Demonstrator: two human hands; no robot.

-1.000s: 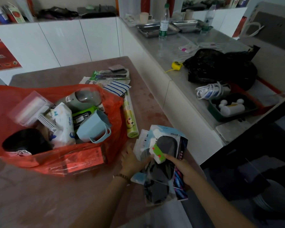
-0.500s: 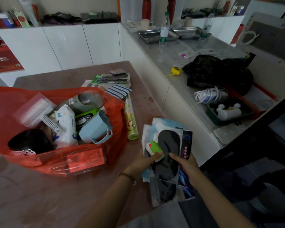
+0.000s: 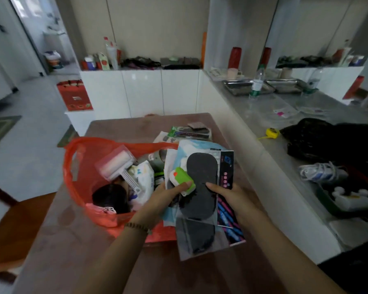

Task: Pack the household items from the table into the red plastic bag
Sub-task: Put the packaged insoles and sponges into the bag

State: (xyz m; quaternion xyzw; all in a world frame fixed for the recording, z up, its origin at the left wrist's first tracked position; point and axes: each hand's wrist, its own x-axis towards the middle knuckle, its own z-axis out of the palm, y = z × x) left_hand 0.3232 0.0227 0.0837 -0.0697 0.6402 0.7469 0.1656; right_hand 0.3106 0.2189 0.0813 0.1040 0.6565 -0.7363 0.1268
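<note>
The red plastic bag stands open on the brown table, holding a lint roller, a wipes pack and a dark round item. Both hands hold a stack of flat packets above the table, just right of the bag's mouth. The top packet shows black insoles; a dark toothbrush pack lies under it. My left hand grips the stack's left edge, its thumb pressing a green and white item. My right hand grips the right edge.
More packets lie on the table behind the bag. A grey counter runs along the right with a black bag, yellow tape measure, bottle and steel trays. A wooden chair stands at left.
Both hands have lifted the stack of packets off the table's near right corner and carried it up and left toward the bag's mouth. The view has tilted upward.
</note>
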